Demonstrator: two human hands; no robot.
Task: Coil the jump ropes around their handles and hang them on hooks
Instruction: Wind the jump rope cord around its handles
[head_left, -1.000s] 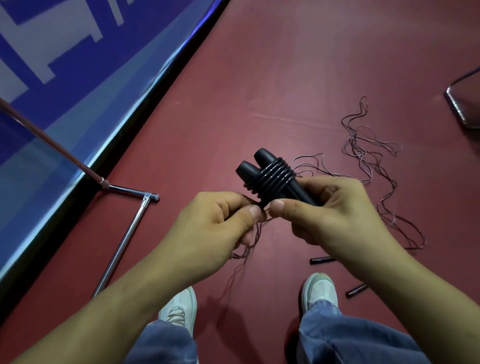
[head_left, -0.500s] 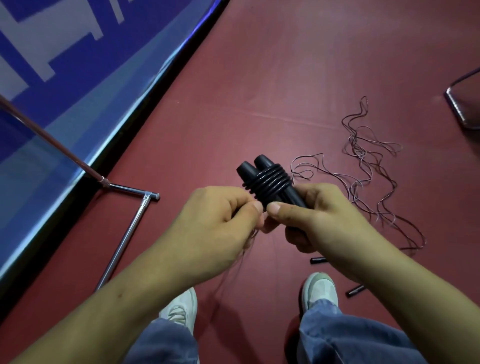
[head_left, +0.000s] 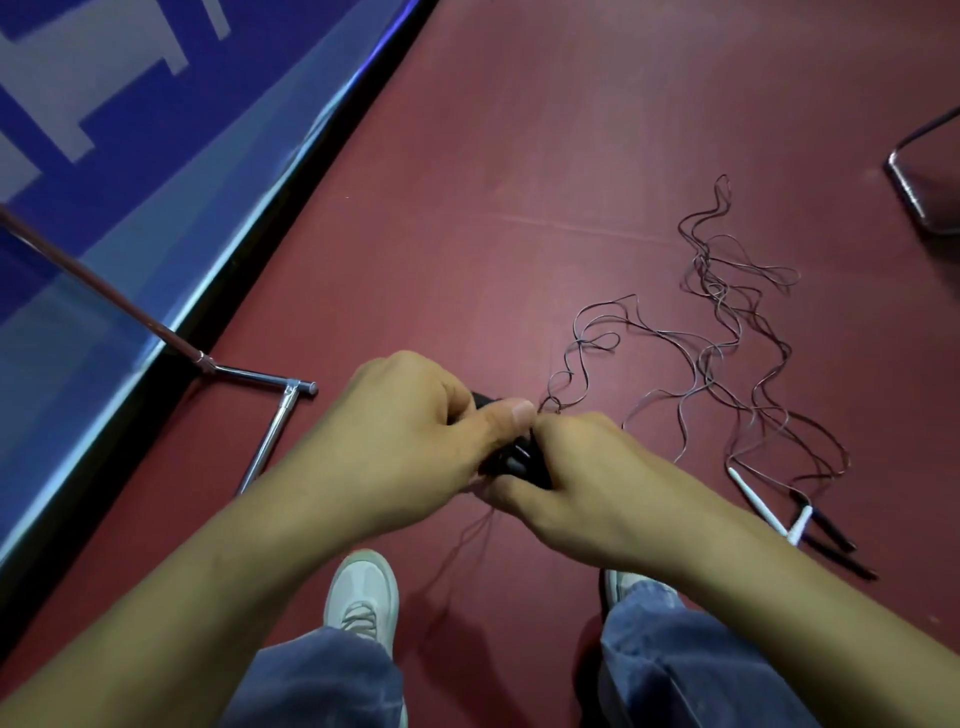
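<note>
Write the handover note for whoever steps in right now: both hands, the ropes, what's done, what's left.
Left hand: grips the black handles.
Right hand: grips the same pair, which is mostly hidden.
Loose ropes lie tangled on the floor to the right, white handles among them.
Done: one pair gathered in hand; its coil is hidden.
Left: finish this coil, coil the floor ropes, hang all. Hooks not in view.

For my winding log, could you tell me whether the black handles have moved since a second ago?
Yes: the black handles moved down the picture, from above the rack foot's joint to below it.
</note>
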